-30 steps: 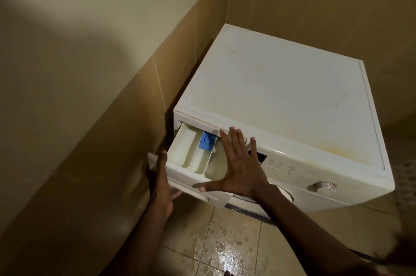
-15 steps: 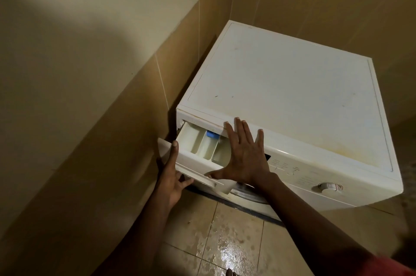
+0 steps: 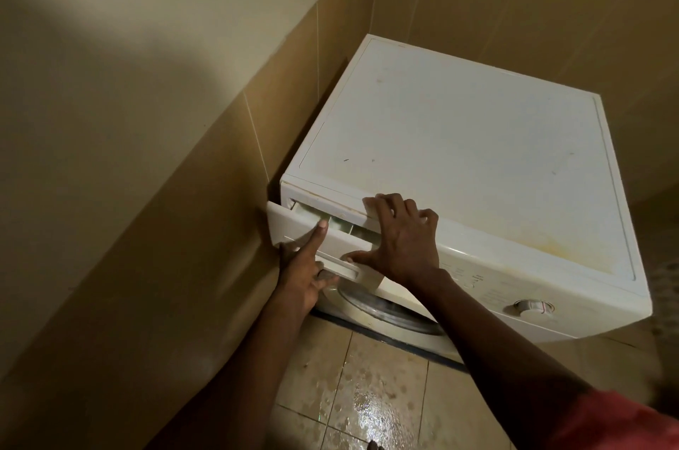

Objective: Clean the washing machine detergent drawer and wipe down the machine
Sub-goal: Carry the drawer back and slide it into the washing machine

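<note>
Left hand (image 3: 301, 277) curls under the detergent drawer (image 3: 290, 225) front; right hand (image 3: 400, 247) lies spread flat above. Probably light, stiff plastic; hold underneath.

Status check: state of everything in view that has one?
White plastic detergent drawer: nearly shut, narrow gap.
White washing machine: top stained yellowish.
Round glass door: looks closed.
Left hand: index finger on drawer front, others curled under its handle.
Right hand: spread on machine's front edge, thumb on drawer.
Beige tiled floor: wet.
</note>
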A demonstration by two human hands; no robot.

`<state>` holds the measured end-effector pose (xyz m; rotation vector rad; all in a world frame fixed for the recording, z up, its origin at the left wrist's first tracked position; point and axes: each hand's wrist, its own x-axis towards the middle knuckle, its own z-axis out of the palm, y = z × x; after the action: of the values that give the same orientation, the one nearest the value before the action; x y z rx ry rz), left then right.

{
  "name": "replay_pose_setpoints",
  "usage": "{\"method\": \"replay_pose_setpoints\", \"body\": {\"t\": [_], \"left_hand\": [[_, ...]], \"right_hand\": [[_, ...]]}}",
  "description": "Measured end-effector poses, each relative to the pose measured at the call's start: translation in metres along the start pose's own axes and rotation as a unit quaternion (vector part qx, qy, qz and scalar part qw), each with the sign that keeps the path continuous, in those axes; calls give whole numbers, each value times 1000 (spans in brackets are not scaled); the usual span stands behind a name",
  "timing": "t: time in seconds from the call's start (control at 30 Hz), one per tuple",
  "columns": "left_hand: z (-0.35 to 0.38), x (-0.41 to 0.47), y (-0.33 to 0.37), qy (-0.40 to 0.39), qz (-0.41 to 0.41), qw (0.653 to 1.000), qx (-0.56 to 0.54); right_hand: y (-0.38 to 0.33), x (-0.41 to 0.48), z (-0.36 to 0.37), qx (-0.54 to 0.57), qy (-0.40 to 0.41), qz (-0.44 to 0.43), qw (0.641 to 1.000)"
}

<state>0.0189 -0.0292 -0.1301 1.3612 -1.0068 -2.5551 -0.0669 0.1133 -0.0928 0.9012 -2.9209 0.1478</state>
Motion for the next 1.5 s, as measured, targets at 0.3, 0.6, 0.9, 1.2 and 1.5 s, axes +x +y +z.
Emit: {"method": "replay_pose_setpoints", "body": {"t": [0.3,0.6,0.9,1.2,1.5], "left_hand": [[22,13,10,1,15,1000,21],[36,19,17,4,18,998,55],[38,23,13,32,35,998,48],[46,11,-16,-29,12,996,-84],[57,32,-13,-37,12,994,-98]], "right_hand": [[4,15,3,-2,37,-2,999],[5,23,13,12,92,-8,996],[4,24,16,33,84,4,996],[76,30,2,255,117,143,949],[74,25,14,192,135,153,960]]}}
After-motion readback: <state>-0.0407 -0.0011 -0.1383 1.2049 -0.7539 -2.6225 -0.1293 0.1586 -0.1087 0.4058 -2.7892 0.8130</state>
